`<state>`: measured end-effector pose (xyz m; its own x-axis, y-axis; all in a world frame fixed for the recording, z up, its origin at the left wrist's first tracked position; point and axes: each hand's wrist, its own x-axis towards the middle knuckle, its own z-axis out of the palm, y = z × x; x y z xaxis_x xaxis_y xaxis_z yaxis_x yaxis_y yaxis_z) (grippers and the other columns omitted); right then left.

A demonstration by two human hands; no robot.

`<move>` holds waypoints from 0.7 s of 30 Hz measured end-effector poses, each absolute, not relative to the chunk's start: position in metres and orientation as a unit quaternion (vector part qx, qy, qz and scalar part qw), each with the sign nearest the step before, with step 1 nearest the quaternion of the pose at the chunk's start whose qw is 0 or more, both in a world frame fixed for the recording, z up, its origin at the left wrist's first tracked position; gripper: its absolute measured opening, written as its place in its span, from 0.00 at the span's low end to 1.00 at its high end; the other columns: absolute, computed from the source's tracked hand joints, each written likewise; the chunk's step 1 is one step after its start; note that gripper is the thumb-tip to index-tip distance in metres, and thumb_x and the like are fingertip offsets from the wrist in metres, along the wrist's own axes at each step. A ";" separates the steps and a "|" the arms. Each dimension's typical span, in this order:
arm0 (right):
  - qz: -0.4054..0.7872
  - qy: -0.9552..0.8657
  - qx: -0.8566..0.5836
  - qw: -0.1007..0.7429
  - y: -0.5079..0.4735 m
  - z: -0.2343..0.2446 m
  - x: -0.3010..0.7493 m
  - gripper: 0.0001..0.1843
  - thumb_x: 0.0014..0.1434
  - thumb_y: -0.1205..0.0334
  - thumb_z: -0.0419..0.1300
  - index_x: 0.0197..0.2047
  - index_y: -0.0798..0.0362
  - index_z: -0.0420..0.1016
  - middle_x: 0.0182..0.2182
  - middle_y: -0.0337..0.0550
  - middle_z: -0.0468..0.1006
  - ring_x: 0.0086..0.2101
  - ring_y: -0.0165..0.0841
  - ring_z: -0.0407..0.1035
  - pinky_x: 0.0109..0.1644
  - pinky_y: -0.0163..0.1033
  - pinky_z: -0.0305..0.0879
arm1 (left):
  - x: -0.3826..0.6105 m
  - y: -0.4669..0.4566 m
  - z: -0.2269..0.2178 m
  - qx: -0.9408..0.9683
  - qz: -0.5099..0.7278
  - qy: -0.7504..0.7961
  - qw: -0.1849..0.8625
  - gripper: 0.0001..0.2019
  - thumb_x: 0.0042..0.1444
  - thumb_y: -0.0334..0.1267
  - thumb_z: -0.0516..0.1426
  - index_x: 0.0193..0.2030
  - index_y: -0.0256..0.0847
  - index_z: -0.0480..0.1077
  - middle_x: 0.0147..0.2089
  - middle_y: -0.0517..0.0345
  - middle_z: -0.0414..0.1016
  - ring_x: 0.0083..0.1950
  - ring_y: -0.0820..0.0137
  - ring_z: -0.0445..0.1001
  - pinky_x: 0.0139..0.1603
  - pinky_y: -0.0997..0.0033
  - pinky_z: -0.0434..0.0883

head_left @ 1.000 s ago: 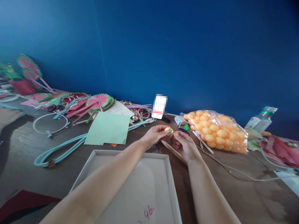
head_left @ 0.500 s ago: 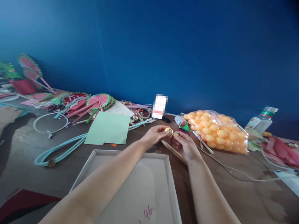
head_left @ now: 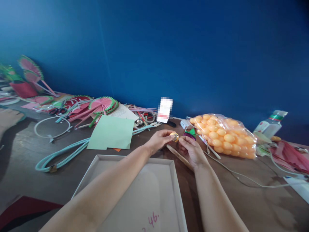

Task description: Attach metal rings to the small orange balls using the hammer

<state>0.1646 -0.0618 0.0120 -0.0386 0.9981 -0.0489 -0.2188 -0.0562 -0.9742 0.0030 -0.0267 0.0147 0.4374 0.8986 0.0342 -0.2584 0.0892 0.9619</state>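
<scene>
Another person's hand at the far left sits slightly shifted since half a second ago. Rightward, a green card lies on the desk. The left hand holds a small yellow piece between its fingers, near the desk's middle. Just beside it, the right hand has narrowly bunched fingers; I cannot tell their grip.

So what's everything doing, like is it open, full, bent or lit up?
Left hand, pinching the small yellow piece.
Right hand, curled; anything held is too small to tell.
Shallow white box, open side up.
Phone, upright, screen bright.
Bag of orange balls, full.
Light-blue tubes, bent into a loop.
Light-green paper, lying over the tubes.
Pink paper fan behind it, spread open.
</scene>
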 end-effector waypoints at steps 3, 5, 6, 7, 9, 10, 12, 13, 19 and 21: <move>0.563 -0.440 -0.455 0.531 -0.062 0.014 0.163 0.16 0.44 0.52 0.69 0.26 0.53 0.68 0.18 0.32 0.59 0.20 0.23 0.50 0.21 0.31 0.47 | 0.003 -0.026 0.014 0.522 0.433 0.304 0.669 0.24 0.46 0.47 0.63 0.47 0.31 0.73 0.40 0.48 0.75 0.38 0.71 0.70 0.41 0.70 0.66; 0.554 -0.444 -0.461 0.533 -0.063 0.015 0.162 0.17 0.43 0.52 0.69 0.25 0.53 0.68 0.18 0.32 0.59 0.20 0.23 0.50 0.20 0.31 0.47 | 0.003 -0.026 0.013 0.529 0.434 0.305 0.662 0.24 0.47 0.47 0.63 0.47 0.31 0.73 0.41 0.48 0.75 0.38 0.70 0.71 0.41 0.71 0.66; 0.550 -0.445 -0.464 0.532 -0.064 0.016 0.162 0.17 0.43 0.52 0.69 0.25 0.53 0.68 0.18 0.32 0.59 0.20 0.23 0.50 0.20 0.31 0.47 | 0.003 -0.025 0.012 0.535 0.435 0.308 0.656 0.24 0.47 0.47 0.63 0.47 0.31 0.73 0.41 0.47 0.75 0.38 0.70 0.70 0.41 0.71 0.66; 0.548 -0.447 -0.467 0.531 -0.064 0.016 0.161 0.17 0.43 0.51 0.69 0.25 0.53 0.68 0.17 0.32 0.59 0.20 0.23 0.50 0.20 0.31 0.46 | 0.003 -0.025 0.012 0.541 0.434 0.310 0.650 0.24 0.47 0.47 0.62 0.48 0.31 0.73 0.42 0.47 0.75 0.38 0.70 0.70 0.41 0.71 0.66; 0.545 -0.449 -0.471 0.528 -0.064 0.017 0.161 0.17 0.43 0.52 0.69 0.25 0.53 0.68 0.17 0.32 0.59 0.20 0.23 0.51 0.20 0.30 0.47 | 0.003 -0.024 0.010 0.552 0.432 0.317 0.639 0.24 0.49 0.47 0.62 0.48 0.31 0.73 0.42 0.47 0.75 0.38 0.71 0.70 0.41 0.71 0.66; 0.543 -0.450 -0.473 0.528 -0.064 0.017 0.161 0.17 0.44 0.52 0.69 0.25 0.53 0.68 0.17 0.32 0.59 0.20 0.23 0.51 0.20 0.30 0.47 | 0.002 -0.024 0.009 0.558 0.430 0.319 0.633 0.23 0.49 0.47 0.61 0.48 0.31 0.73 0.42 0.47 0.75 0.38 0.71 0.70 0.41 0.70 0.66; 0.538 -0.452 -0.478 0.527 -0.064 0.016 0.161 0.16 0.44 0.52 0.69 0.25 0.53 0.69 0.17 0.32 0.60 0.20 0.23 0.52 0.20 0.30 0.48 | 0.002 -0.023 0.007 0.570 0.428 0.323 0.622 0.23 0.50 0.46 0.61 0.48 0.32 0.73 0.42 0.48 0.76 0.37 0.71 0.70 0.41 0.70 0.66; 0.534 -0.453 -0.482 0.527 -0.064 0.016 0.161 0.16 0.44 0.52 0.69 0.26 0.53 0.69 0.17 0.32 0.61 0.20 0.23 0.52 0.20 0.30 0.49 | 0.002 -0.023 0.006 0.575 0.429 0.325 0.617 0.22 0.50 0.46 0.61 0.48 0.32 0.73 0.42 0.48 0.76 0.38 0.70 0.70 0.41 0.70 0.66; 0.520 -0.454 -0.499 0.524 -0.061 0.012 0.162 0.16 0.43 0.51 0.69 0.26 0.53 0.70 0.18 0.33 0.62 0.21 0.24 0.54 0.21 0.30 0.51 | 0.004 -0.021 0.001 0.576 0.442 0.347 0.593 0.22 0.48 0.45 0.63 0.48 0.35 0.74 0.43 0.47 0.76 0.42 0.67 0.72 0.44 0.69 0.67; 0.521 -0.446 -0.501 0.527 -0.061 0.011 0.162 0.17 0.42 0.51 0.69 0.26 0.53 0.70 0.17 0.32 0.61 0.20 0.23 0.54 0.21 0.30 0.51 | 0.004 -0.021 0.002 0.576 0.439 0.351 0.593 0.22 0.48 0.45 0.62 0.48 0.35 0.73 0.43 0.47 0.77 0.41 0.67 0.72 0.44 0.69 0.67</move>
<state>0.1617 -0.0605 0.0107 0.0575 0.9970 -0.0521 -0.1022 -0.0461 -0.9937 0.0036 -0.0215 0.0021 0.3678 0.9255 0.0899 -0.1177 -0.0496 0.9918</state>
